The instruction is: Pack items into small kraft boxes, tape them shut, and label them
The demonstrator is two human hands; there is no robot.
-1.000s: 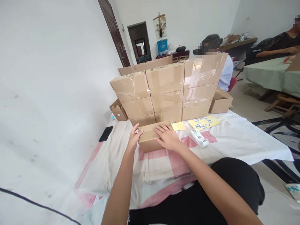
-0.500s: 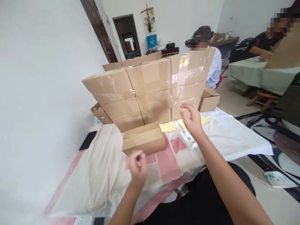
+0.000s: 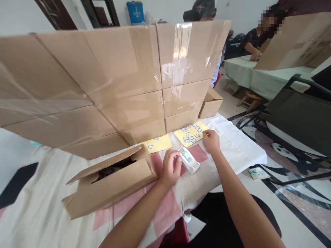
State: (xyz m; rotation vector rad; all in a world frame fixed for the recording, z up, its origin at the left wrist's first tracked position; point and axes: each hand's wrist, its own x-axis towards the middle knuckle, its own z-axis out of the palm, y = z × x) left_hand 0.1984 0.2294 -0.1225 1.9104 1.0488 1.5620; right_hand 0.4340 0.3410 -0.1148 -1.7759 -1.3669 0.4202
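Observation:
My left hand is at the left edge of a small white plastic box with a blue-and-white picture showing in it. Its fingers are curled in toward the thumb; whatever they pinch is hidden. My right hand is closed at the right edge of a yellow sheet printed with several small white tile shapes. Its fingertips meet near the sheet, and I cannot make out what is between them. A second yellow sheet lies further left, partly behind an open cardboard box.
A tall wall of taped cardboard boxes stands across the table. Behind its right end is a smaller carton. A black flat object lies at the left. Two people sit beyond, one at another table. A dark chair stands right.
My view has moved closer and turned right. The left hand has gone from the cardboard box to the white box; the right hand has lowered from the air to the yellow sheet.

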